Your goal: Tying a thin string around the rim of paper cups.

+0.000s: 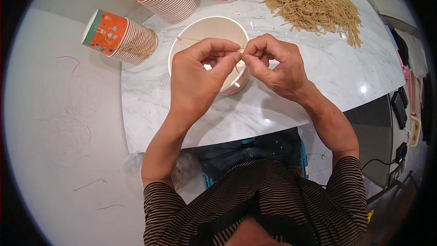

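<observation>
Both my hands meet fingertip to fingertip above the near right part of a white paper bucket (209,26) on the table. My left hand (193,70) pinches a thin tan cord between thumb and forefinger. From the other side my right hand (282,66) pinches the same cord, its thumb and forefinger almost touching the left ones. A small loop or bend of cord shows between the tips, too small to make out fully. One thin tan strand (180,39) lies across the bucket's left rim and runs toward my left hand. My fingers hide part of the bucket.
A heap of tan cords (314,7) lies at the back right. Nested orange-and-green paper buckets (107,32) lean at the left, with tan cords (143,45) over their rims. Two more bucket stacks (168,0) stand behind. The marble-patterned table (154,105) meets a scribbled white wall (54,109).
</observation>
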{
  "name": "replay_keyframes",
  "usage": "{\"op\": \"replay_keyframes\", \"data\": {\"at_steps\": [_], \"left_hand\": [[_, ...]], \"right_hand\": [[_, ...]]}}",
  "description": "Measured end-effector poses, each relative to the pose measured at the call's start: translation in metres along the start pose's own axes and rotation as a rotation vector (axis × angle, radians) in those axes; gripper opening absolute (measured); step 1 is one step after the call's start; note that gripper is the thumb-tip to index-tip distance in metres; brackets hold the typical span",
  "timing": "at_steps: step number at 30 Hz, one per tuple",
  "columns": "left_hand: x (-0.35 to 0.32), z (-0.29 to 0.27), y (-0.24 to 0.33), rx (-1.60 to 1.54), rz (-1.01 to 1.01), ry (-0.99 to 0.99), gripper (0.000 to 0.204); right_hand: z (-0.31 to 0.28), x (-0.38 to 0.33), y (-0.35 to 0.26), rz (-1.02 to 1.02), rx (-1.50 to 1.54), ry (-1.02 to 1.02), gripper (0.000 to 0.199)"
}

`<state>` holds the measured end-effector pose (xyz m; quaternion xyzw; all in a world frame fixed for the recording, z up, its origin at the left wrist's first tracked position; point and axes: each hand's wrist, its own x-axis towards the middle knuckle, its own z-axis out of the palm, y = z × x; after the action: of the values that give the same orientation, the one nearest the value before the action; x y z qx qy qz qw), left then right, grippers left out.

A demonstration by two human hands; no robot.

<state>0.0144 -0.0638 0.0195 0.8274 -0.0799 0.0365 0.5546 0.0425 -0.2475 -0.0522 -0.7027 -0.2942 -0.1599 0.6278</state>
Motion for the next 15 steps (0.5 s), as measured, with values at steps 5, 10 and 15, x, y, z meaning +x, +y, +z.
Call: {"op": "replay_keyframes", "data": {"at_steps": [5,10,15], "left_hand": [[-0.002,0.001,0.0,0.104,0.047,-0.014,0.015],[0.005,-0.01,0.0,-0.018,-0.072,-0.188,0.016],[0.01,-0.016,-0.004,-0.161,-0.129,-0.26,0.015]], "right_hand": [[-0.001,0.0,0.001,-0.044,-0.047,-0.007,0.013],[-0.004,0.002,0.0,-0.033,-0.056,-0.023,0.009],[-0.005,0.002,0.001,-0.025,-0.049,-0.04,0.011]]}}
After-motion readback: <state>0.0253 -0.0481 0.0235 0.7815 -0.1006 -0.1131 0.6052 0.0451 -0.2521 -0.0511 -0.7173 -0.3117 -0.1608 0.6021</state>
